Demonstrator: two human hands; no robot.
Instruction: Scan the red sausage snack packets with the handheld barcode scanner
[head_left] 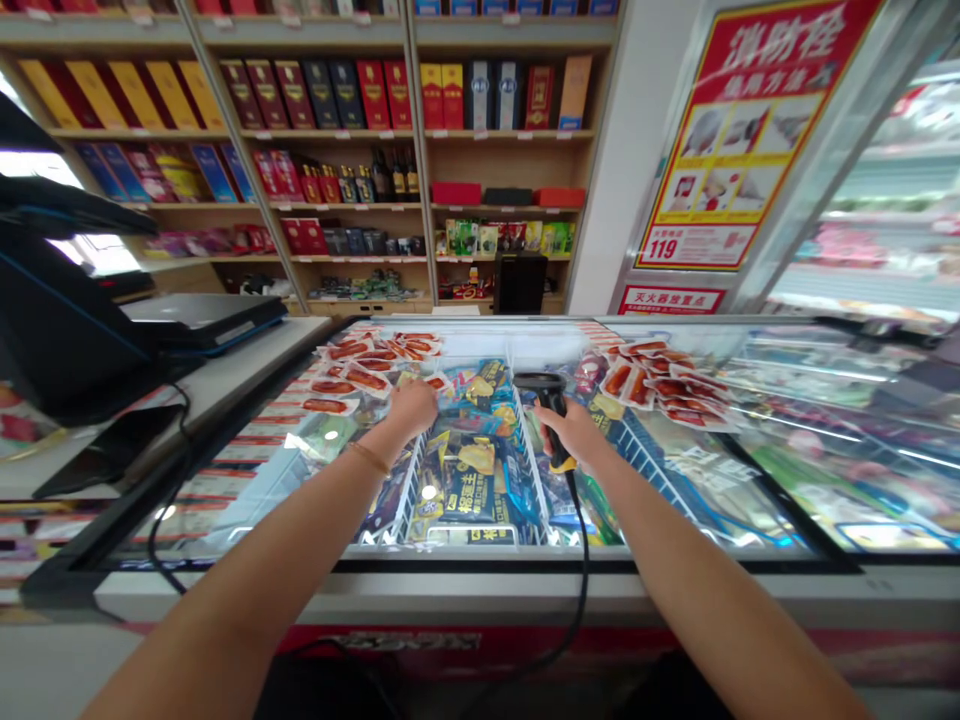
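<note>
My right hand [576,430] is wrapped around the grip of a black barcode scanner [553,398], its head pointing left over the freezer's glass top. A cable runs down from the scanner past the freezer's front edge. My left hand [412,408] is closed at the edge of a packaged sausage [439,382], its fingertips partly hidden. Just beyond that hand, to the left, lies a spread of sausage packets [367,377] on the glass. Another heap of sausage packets [667,383] lies right of the scanner.
Under the glass of the chest freezer [375,582], wire baskets hold bagged frozen goods [472,480]. On the left counter stand a dark checkout machine [67,300] and a scale [202,315]. Shelves of boxed bottles [322,95] line the back wall. A loose cable [161,510] hangs at left.
</note>
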